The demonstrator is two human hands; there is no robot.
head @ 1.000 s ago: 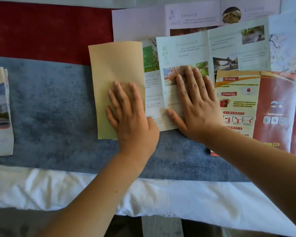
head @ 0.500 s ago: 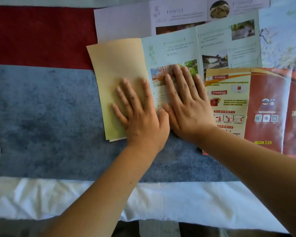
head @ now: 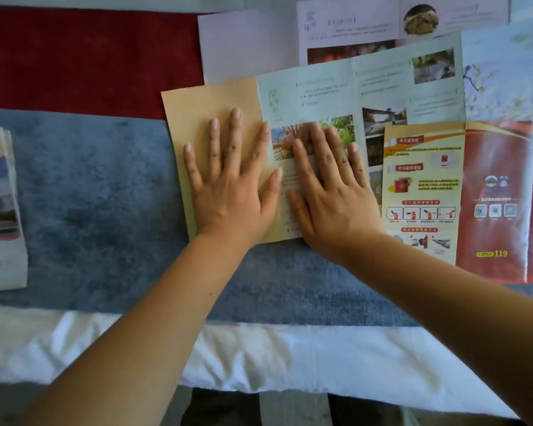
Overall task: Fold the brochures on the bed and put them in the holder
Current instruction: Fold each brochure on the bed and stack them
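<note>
**Now the first flap lies flat under both palms**

Compared with a second ago, the tan flap (head: pixel 203 118) of the pale-green brochure (head: pixel 320 93) sits further right. It covers the green strip that showed beside it then, so the first fold reads as closed and only the creasing remains. The left hand (head: pixel 228 179) is now fully on the flap, fingers straight and spread, pressing and gripping nothing. The right hand (head: pixel 330 192) lies flat on the next panel just beside it, also holding nothing, and the two thumbs are nearly touching. The brochure lies in the upper middle of the frame on the blue blanket (head: pixel 90 195).

I judge that at least one more fold is due before it can be stowed.

The holder is not in view. A folded stack (head: pixel 0 210) is cut off at the left edge, and I cannot tell whether anything contains it. A red-and-yellow brochure (head: pixel 425 192) overlaps the green one's lower right, hiding its remaining panels. The printed text is too blurred to read.
</note>
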